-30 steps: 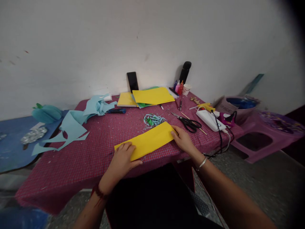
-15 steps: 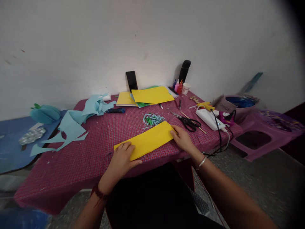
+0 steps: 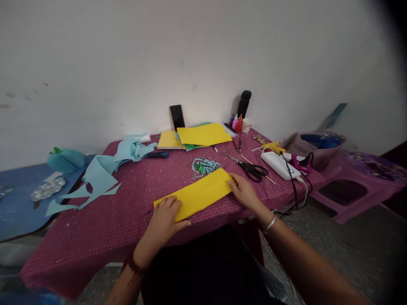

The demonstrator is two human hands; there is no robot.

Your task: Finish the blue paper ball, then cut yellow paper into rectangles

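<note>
A folded yellow paper strip (image 3: 199, 192) lies slanted on the red checked tablecloth (image 3: 127, 203) near the front edge. My left hand (image 3: 167, 216) rests flat on its near left end, fingers spread over the corner. My right hand (image 3: 243, 190) presses on its far right end, fingers laid flat on the paper's edge. Both hands hold the strip down against the table. A small heap of light blue and green paper shreds (image 3: 203, 165) sits just behind the strip.
Black scissors (image 3: 252, 169), a white power strip (image 3: 280, 164) with cables and a yellow glue gun (image 3: 272, 147) lie to the right. Yellow sheets (image 3: 203, 133), a phone (image 3: 177, 117), and glue bottles (image 3: 237, 122) stand at the back. Light blue paper scraps (image 3: 98, 176) lie left. A purple stool (image 3: 352, 186) stands right.
The view has tilted up slightly, so everything sits lower in the picture. Both hands stay in the same places on the yellow strip.
</note>
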